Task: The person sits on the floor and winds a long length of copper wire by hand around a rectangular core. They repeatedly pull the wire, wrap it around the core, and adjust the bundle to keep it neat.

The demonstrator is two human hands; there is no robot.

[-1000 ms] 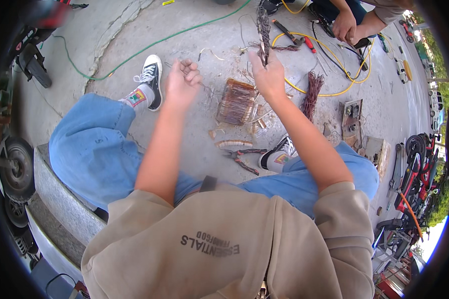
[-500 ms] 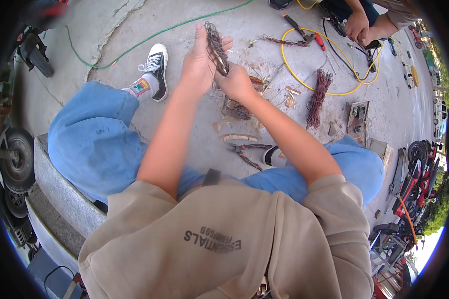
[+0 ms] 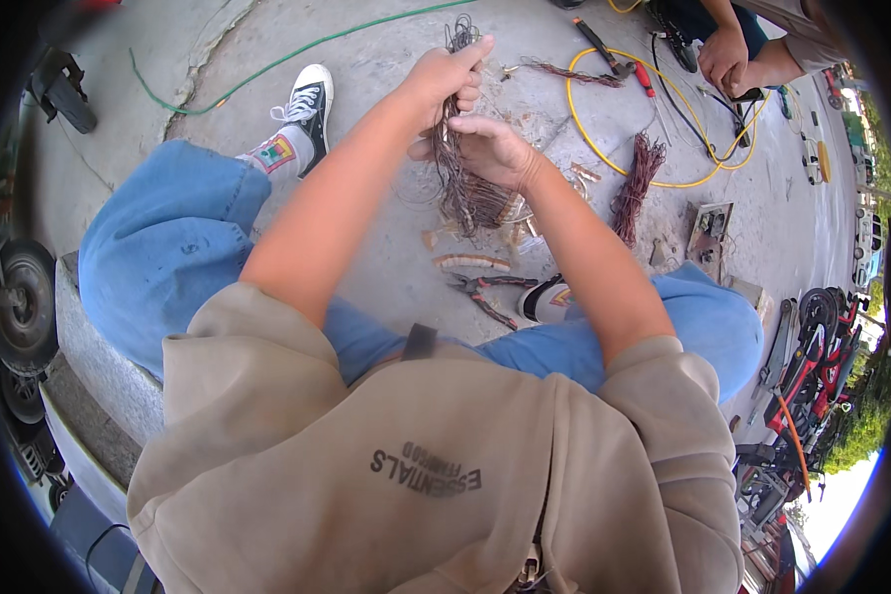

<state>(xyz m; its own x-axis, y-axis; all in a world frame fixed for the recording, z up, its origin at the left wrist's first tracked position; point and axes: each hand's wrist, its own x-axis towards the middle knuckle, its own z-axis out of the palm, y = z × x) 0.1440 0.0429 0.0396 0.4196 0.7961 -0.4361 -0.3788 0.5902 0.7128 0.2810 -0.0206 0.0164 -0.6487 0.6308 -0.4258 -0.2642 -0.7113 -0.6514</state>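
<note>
My left hand is closed round the upper part of a bundle of thin dark reddish-brown wire. Looped ends stick up above that fist, and loose strands hang down. Lower on the bundle, my right hand curls loosely round the strands, its thumb in front and its fingers partly hidden behind them. Under the hanging wire lies a wire-wound coil piece on the concrete. A curved pale strip and pliers with dark and red handles lie nearer to me.
Right of my hands lies another reddish wire bundle, with a metal box-like part nearer. Farther off are a hammer, a red-handled screwdriver, a yellow hose and a green hose. Another person's hands are at upper right.
My left hand has moved up and right and closed on the bundle. My right hand has shifted slightly right and loosened. The strands now hang lower.
</note>
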